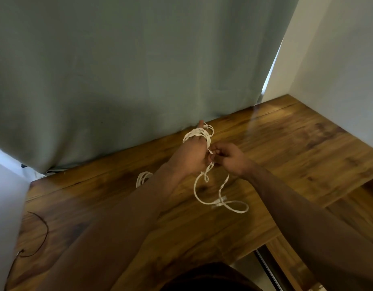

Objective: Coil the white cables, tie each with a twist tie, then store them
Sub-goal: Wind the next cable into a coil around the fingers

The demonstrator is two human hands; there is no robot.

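Observation:
A white cable (197, 134) is wound in several loops around my left hand (192, 153), which is raised over the wooden table (286, 143). My right hand (227, 157) pinches the same cable just to the right of the left hand. The loose tail (223, 203) hangs down from the hands and lies in a loop on the table, with a white plug end on it. A second white cable (142, 177), coiled, lies on the table and is partly hidden behind my left forearm. No twist tie is visible.
A grey-green curtain (118, 70) hangs along the table's back edge. White walls stand at the left and right. A thin dark wire (41, 234) curls on the table at the near left. The table's front edge drops off at the lower right.

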